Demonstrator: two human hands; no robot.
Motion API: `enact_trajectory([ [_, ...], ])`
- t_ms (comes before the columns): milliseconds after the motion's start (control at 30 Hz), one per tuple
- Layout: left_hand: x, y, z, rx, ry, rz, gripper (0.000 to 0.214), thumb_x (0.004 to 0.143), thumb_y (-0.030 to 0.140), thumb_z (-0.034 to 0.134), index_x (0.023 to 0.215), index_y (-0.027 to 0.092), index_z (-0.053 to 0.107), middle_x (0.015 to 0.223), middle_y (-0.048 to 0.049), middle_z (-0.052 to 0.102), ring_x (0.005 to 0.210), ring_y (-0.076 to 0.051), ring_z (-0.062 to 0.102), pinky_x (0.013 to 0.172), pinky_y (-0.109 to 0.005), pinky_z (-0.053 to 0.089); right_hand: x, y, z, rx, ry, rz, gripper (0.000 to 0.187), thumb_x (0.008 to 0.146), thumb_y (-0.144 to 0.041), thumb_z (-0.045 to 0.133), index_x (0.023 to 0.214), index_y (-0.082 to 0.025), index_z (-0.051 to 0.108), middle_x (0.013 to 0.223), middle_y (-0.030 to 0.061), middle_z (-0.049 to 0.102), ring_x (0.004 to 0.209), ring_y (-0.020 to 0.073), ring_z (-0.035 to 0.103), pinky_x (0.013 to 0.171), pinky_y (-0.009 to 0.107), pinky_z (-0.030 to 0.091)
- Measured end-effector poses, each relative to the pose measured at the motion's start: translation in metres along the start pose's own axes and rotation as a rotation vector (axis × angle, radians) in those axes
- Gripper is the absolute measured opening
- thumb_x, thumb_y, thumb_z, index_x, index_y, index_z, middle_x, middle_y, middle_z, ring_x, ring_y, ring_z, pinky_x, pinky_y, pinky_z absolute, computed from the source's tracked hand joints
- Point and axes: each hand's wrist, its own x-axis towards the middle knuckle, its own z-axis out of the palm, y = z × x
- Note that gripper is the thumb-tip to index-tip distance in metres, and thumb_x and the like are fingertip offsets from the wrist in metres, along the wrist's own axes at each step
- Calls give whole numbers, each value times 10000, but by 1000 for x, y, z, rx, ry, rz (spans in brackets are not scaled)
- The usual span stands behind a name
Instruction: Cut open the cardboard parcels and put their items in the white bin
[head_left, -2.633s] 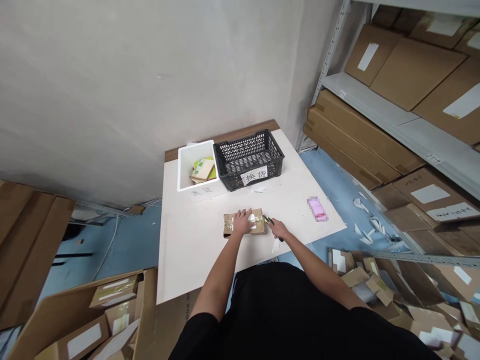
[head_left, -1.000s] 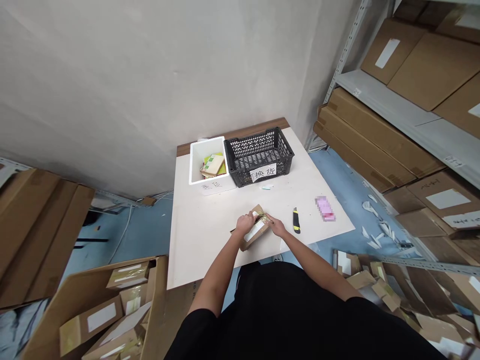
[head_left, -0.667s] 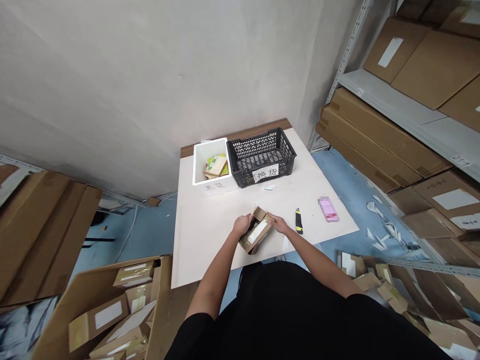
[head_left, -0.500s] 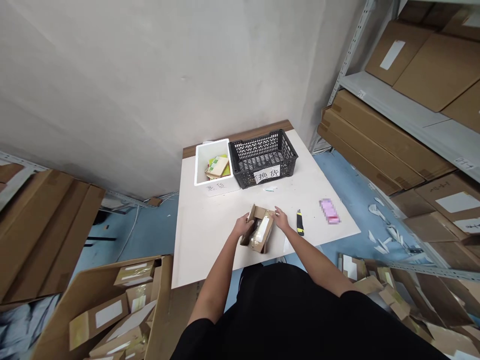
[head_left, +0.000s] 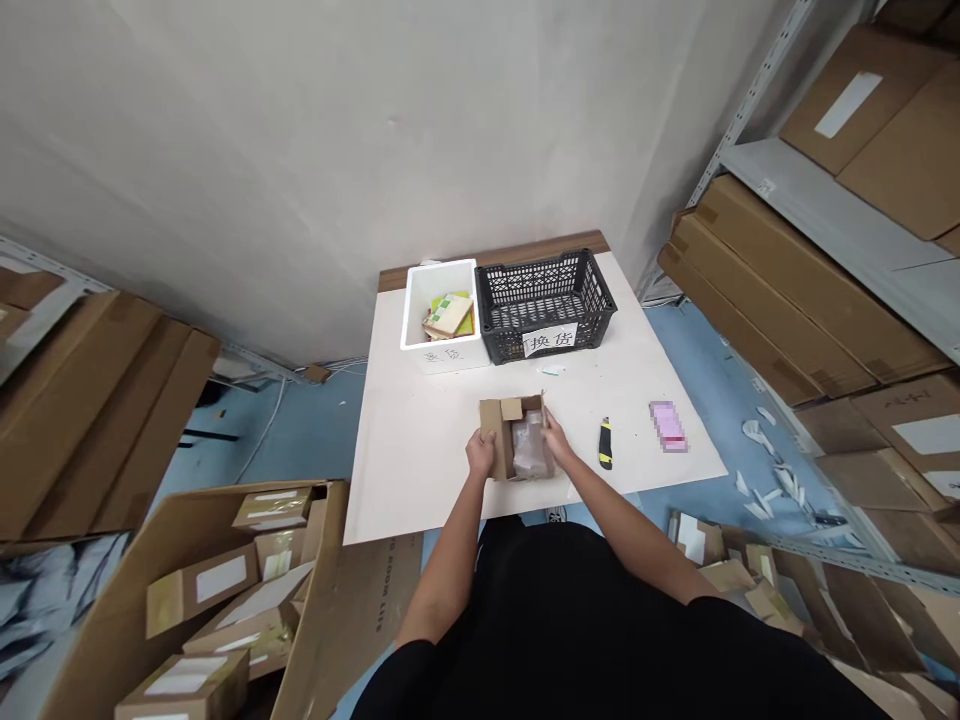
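A small brown cardboard box (head_left: 497,428) lies opened on the white table (head_left: 420,450), its flaps spread. Something in clear plastic wrap (head_left: 528,446) shows inside it. My left hand (head_left: 481,453) grips the box's left flap. My right hand (head_left: 554,440) holds the box's right side, fingers curled round its edge. A black and yellow utility knife (head_left: 605,444) rests on the table just right of my right hand, untouched.
A white bin (head_left: 441,312) with cards and a black mesh basket (head_left: 546,305) with a paper label stand at the table's far edge. A pink item (head_left: 667,426) lies right of the knife. A large carton of small parcels (head_left: 217,590) sits lower left; shelves with flat boxes (head_left: 787,290) stand right.
The knife left my right hand and now lies on the table. Both hands turned the box and pulled its flaps apart, exposing the wrapped contents.
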Motion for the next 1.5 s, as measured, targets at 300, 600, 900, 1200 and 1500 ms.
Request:
enact_trajectory([
  [300,-6,16,12,381,-1,312,497,969,201,478,1441,297,597,1606,-54,482,1507,-284,395,1216,-493,385,-18,34,-41,-260,111,-80,720,954,-282,458,1651,-212,293,1671,106,364,1541,276,338,1226,471,357],
  [600,-22,-10,24,396,-174,425,630,829,190,671,1452,206,580,1764,-71,125,1614,-338,135,1272,-507,315,-23,8,7,-396,-139,-97,847,915,-172,566,1683,-245,216,1663,64,398,1413,281,538,1167,401,451],
  [900,0,-75,-25,100,38,343,713,854,179,612,1551,236,473,1759,-65,157,1577,-319,281,1180,-470,461,42,-31,66,-130,-182,-345,719,833,-165,632,1542,-188,514,1586,92,514,1477,293,464,1243,478,357],
  [1200,0,-72,-3,166,112,304,745,845,110,535,1577,216,443,1759,-49,157,1603,-311,197,1247,-509,358,50,-35,115,-465,-217,-527,530,864,-156,579,1388,-167,657,1527,131,561,1480,298,428,1233,475,373],
  [1500,-7,-70,-6,171,100,286,742,826,87,555,1551,229,489,1759,-33,149,1604,-322,189,1245,-525,361,96,-38,162,-863,-505,-154,824,853,-334,741,1604,-211,425,1751,123,138,1618,363,15,1272,546,177],
])
